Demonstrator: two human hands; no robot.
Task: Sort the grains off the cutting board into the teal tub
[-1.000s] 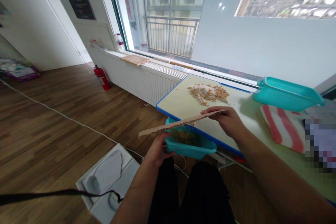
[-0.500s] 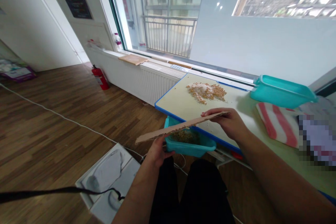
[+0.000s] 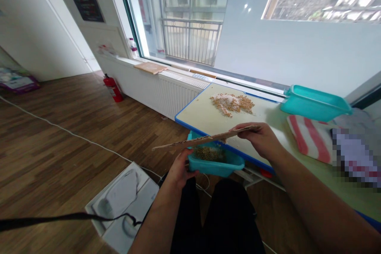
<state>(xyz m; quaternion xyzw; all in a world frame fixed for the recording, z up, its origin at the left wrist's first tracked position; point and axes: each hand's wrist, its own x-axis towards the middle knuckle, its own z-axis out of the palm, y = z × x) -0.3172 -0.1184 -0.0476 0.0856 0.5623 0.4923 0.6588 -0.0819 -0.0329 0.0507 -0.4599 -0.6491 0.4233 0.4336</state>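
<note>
My right hand (image 3: 259, 138) pinches the right end of a flat piece of brown cardboard (image 3: 195, 141), seen nearly edge-on and slanting down to the left. Below it hangs a teal plastic bin (image 3: 214, 169) with small yellowish-brown grains (image 3: 207, 153) inside, just beneath the table's front edge. My left hand (image 3: 180, 168) is closed on the left end of this bin, its thumb underneath. On the table (image 3: 195, 114) lies a spread pile of tan grains (image 3: 233, 104), partly covered with something pale and powdery.
A second teal bin (image 3: 317, 102) stands on the table by the window, behind a red-and-white striped towel (image 3: 309, 137). A white box (image 3: 125, 200) sits on the floor at the lower left. A fire extinguisher (image 3: 113, 88) stands near the radiator (image 3: 175, 92); a white cord (image 3: 74, 134) crosses the floor.
The cardboard's left end has risen and tilted, exposing more of the bin and its grains. My left hand, earlier touching the cardboard's lower edge, is now apart from it.
</note>
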